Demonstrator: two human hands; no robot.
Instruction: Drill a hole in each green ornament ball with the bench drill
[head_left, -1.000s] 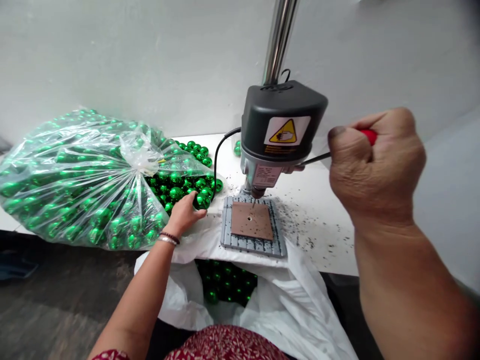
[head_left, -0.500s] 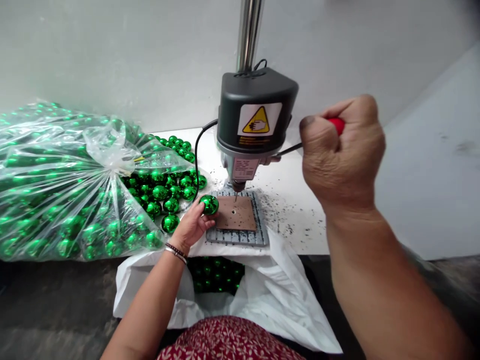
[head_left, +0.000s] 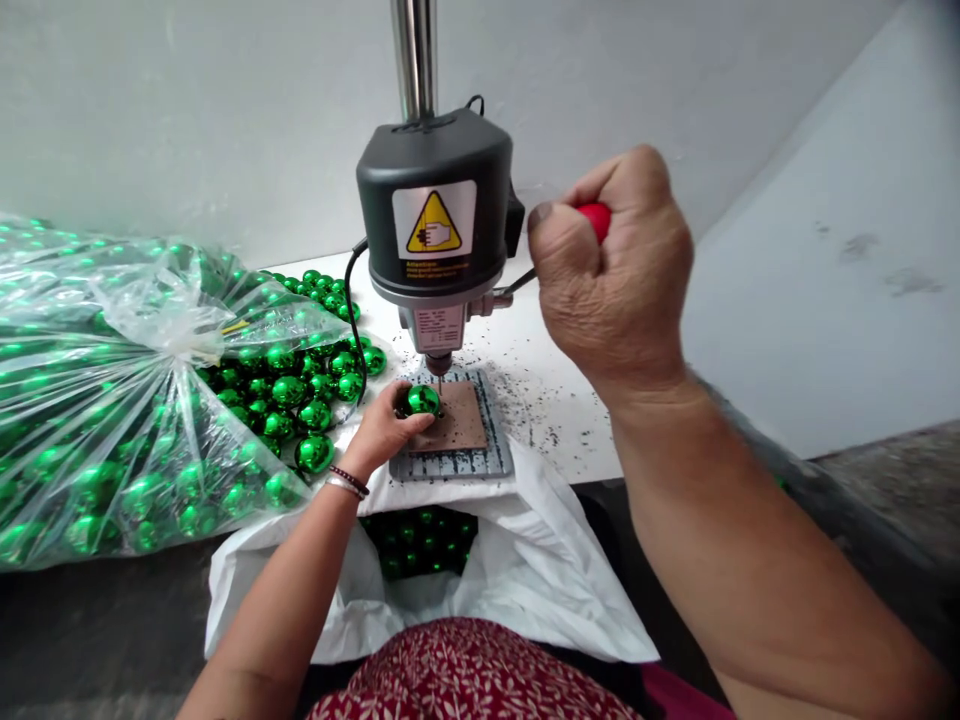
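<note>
Between the thumb and fingers of my left hand (head_left: 390, 420) is a shiny green ball ornament (head_left: 424, 401). It is at the left part of a brown board (head_left: 463, 425), close beside the thin drill bit. The board lies on the grooved grey base (head_left: 486, 465) of a small drill press (head_left: 431, 215). My right hand (head_left: 622, 270) is wrapped round the red knob (head_left: 597, 220) of the press lever, up to the right of the motor housing.
A tied clear plastic bag (head_left: 67, 410) full of green balls takes up the left. Loose green balls (head_left: 289, 390) lie beside it. In front of the base, a white sack (head_left: 555, 570) holds more green balls. Dark shavings (head_left: 540, 420) litter the white tabletop. A black cable (head_left: 351, 310) hangs left of the press.
My left hand has brought the green ball further over the board, nearer the drill bit, and the thumb has turned to its near side. The view has shifted right. My right hand still grips the knob.
</note>
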